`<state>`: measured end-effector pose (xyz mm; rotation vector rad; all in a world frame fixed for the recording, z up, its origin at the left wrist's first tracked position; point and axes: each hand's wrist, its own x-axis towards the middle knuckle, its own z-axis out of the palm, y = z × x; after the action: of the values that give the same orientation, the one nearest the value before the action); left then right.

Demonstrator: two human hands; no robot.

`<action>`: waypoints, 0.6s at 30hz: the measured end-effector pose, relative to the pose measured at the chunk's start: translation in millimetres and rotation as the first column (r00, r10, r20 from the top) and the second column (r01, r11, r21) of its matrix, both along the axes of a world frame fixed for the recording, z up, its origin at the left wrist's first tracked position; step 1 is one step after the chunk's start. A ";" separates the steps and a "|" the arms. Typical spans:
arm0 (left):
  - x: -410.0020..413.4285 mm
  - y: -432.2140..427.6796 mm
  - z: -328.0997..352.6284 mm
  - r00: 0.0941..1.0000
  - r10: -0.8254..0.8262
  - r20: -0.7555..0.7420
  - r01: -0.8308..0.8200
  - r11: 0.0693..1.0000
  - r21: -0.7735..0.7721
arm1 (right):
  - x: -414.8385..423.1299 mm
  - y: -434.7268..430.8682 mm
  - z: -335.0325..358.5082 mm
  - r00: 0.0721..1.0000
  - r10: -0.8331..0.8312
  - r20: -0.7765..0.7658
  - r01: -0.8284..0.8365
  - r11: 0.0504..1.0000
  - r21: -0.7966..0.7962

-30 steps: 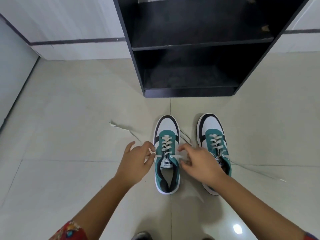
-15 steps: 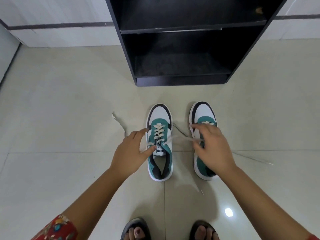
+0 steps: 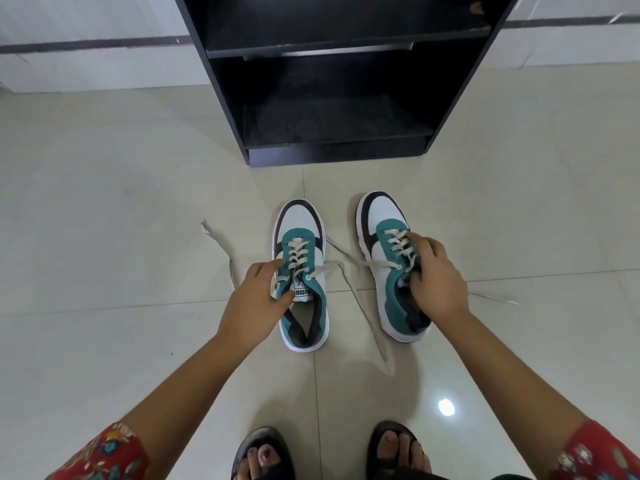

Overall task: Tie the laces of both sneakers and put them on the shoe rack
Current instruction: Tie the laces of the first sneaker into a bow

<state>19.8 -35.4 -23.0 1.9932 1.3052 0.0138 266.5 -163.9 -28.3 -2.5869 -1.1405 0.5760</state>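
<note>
Two teal, white and black sneakers stand side by side on the floor tiles, toes toward the black shoe rack (image 3: 332, 155). My left hand (image 3: 254, 301) grips the left sneaker (image 3: 303, 277) at its tongue and left side, thumb on the white label. My right hand (image 3: 438, 277) holds the right sneaker (image 3: 388, 261) over its tongue and collar, tilting it to the left. The white laces of both are untied; loose ends (image 3: 363, 306) trail across the floor between and beside the shoes.
The rack has two open dark shelves (image 3: 329, 129) with nothing on them. White skirting runs along the wall behind. My feet in dark sandals (image 3: 263, 455) stand just behind the sneakers.
My right hand left the left sneaker's lace and moved right onto the right sneaker, which now tilts. My left hand closed on the left sneaker. The camera pulled back, bringing my feet into view.
</note>
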 end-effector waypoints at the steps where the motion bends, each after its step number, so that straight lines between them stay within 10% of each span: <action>1: -0.2 -1.2 0.6 1.000 0.004 0.007 -0.004 1.000 -0.001 | 3.2 -0.3 -0.9 0.999 -0.022 0.029 0.022 1.000 -0.012; 8: -5.7 -6.5 4.5 0.997 0.019 0.078 -0.016 0.999 -0.038 | 7.6 5.9 5.7 0.995 -0.053 0.088 0.066 0.988 -0.143; 12: -7.6 -8.1 5.8 0.996 0.022 0.083 -0.020 0.999 -0.025 | -23.7 21.9 24.5 0.946 0.232 0.226 -0.240 0.971 0.006; 18: -14.0 -3.3 7.9 0.998 0.014 0.068 -0.019 0.998 0.068 | -81.9 54.9 20.3 0.823 0.567 -0.008 -0.564 0.820 0.097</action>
<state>5.8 -38.7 -15.1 2.0215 1.2937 0.1341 184.7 -109.0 -8.0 -2.1226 -1.8926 0.6626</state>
